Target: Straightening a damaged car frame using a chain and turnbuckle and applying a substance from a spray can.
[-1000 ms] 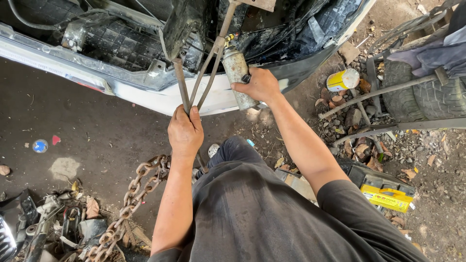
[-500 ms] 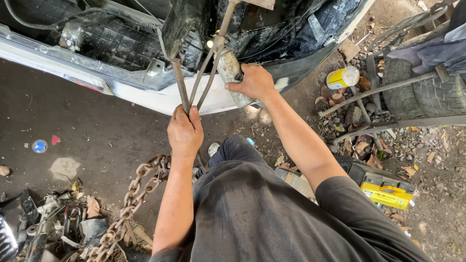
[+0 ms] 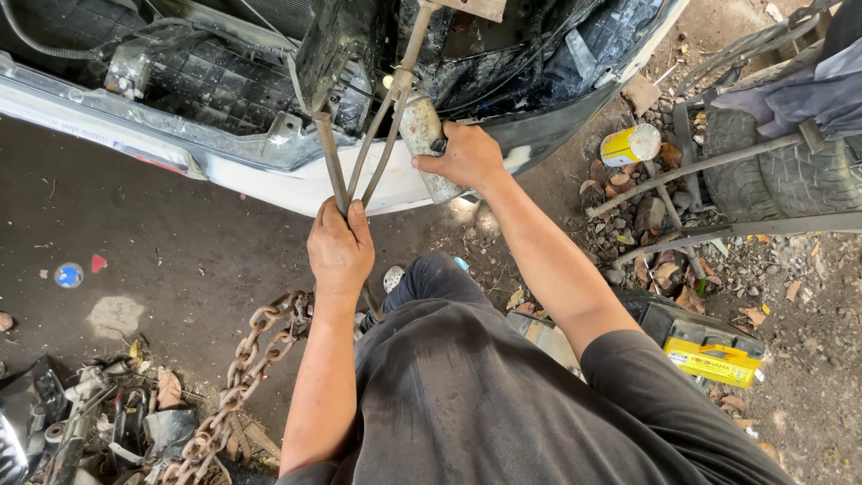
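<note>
The left hand [image 3: 339, 251] clenches the thin metal rods [image 3: 359, 166] where they converge; the right hand [image 3: 467, 157] grasps a grimy metal cylinder [image 3: 424, 135] under the car's white bumper [image 3: 269, 184]. Freeing looks underway; steady bracing comes next.

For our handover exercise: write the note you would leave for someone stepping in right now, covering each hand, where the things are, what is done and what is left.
Left hand: shut around the thin metal rods at their lower ends.
Right hand: shut on the dull metal cylinder, held against the rods under the car front.
Nearby: rusty chain on the ground to the left, yellow can and tyre to the right, yellow box near the right elbow.
Done: both parts gripped.
Left: rods and cylinder hang from the car, not on the ground.
</note>
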